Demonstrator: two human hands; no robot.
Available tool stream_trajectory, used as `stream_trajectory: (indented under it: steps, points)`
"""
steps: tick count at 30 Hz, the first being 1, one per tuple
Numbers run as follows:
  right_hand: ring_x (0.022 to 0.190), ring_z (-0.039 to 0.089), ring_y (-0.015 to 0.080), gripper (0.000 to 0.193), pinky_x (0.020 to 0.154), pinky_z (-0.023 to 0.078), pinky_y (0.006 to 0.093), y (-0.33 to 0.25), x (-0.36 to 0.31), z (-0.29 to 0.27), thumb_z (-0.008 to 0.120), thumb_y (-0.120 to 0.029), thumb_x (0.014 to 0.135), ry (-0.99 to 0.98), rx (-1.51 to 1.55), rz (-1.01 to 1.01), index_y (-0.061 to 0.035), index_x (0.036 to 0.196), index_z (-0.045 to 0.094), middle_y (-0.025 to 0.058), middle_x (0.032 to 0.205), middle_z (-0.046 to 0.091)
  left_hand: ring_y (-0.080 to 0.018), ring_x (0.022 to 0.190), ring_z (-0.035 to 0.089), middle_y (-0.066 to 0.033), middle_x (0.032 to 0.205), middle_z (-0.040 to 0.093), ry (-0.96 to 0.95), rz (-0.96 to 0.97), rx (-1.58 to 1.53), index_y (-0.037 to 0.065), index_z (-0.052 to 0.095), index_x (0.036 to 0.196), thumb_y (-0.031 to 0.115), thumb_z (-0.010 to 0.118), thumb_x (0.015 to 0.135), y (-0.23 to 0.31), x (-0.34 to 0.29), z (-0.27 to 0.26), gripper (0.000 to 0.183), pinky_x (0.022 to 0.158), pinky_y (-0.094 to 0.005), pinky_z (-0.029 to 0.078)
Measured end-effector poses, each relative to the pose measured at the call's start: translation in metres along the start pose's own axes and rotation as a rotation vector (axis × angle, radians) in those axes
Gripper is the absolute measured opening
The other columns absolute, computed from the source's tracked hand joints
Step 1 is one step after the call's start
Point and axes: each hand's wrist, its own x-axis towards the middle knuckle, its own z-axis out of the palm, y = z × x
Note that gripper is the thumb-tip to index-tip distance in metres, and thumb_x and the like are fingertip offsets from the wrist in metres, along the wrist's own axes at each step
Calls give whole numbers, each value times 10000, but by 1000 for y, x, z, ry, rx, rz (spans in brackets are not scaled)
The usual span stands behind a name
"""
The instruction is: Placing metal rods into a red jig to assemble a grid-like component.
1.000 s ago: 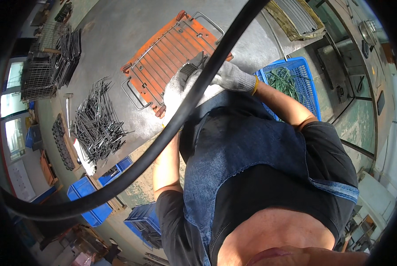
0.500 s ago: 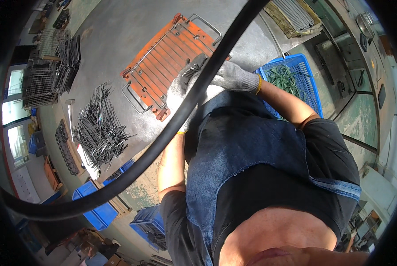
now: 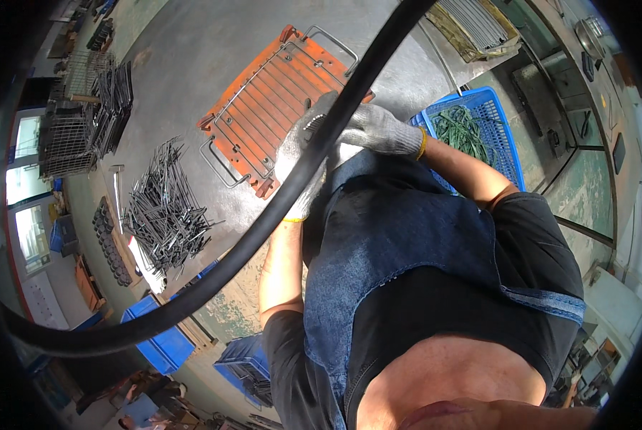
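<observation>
An orange board [image 3: 224, 97] lies on the grey metal table, with thin metal rods set side by side across it and a wire frame around them. Bent wire handles [image 3: 224, 172] stick out at two opposite ends. My left hand [image 3: 292, 168], in a white knit glove, is at the board's near edge with its fingers curled. Beside it, my right hand [image 3: 385, 129], gloved too, is closed and reaches in from the right. Both meet close to my denim apron [image 3: 385, 215]. A thick black cable crosses in front and hides what is between the fingers.
Left of the board lies a heap of dark metal rods [image 3: 165, 208], with a hammer [image 3: 117, 193] beside it. A blue basket [image 3: 503, 122] of green strips stands at right. Wire racks [image 3: 113, 107] are stacked far left; bundled rods [image 3: 475, 25] lie far right. Blue bins [image 3: 165, 347] stand below.
My hands have shifted slightly, with the fingers still together at the board's near edge. The whole view has moved a little; the board and the rod heap look the same.
</observation>
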Motion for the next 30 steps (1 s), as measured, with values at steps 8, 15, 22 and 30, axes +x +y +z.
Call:
stream_trajectory:
  steps: [8, 15, 22, 30]
  points:
    - [1045, 601, 308, 335, 893, 467, 393, 6, 0, -1, 608, -282, 889, -63, 121, -78, -63, 1143, 607, 166, 1089, 627, -130, 942, 633, -105, 1083, 676, -13, -33, 133, -26, 595, 1199, 123, 627, 908, 6, -3, 1, 328, 848, -263, 503]
    - [1081, 587, 307, 405, 933, 457, 387, 38, -8, 11, 649, -287, 842, -154, -23, 23, -65, 1176, 586, 156, 1129, 613, -130, 860, 650, -77, 962, 703, -221, 143, 329, 30, 676, 1078, 181, 636, 893, 27, 3, 5, 242, 782, -261, 498]
    - [1064, 602, 276, 357, 945, 466, 340, 60, -7, 32, 586, -280, 908, -140, 37, 3, -66, 1193, 582, 125, 1110, 633, -101, 748, 587, -66, 874, 675, 57, -288, 100, -12, 680, 990, 288, 656, 898, 13, 18, 17, 315, 686, -239, 472]
    - [782, 637, 177, 335, 671, 546, 310, 16, 22, 25, 569, -255, 936, -131, 1271, 509, 13, 1138, 572, 122, 966, 645, -167, 736, 644, -127, 933, 668, 45, -576, -678, -45, 622, 1068, 242, 573, 951, -28, 81, -9, 314, 562, -280, 521]
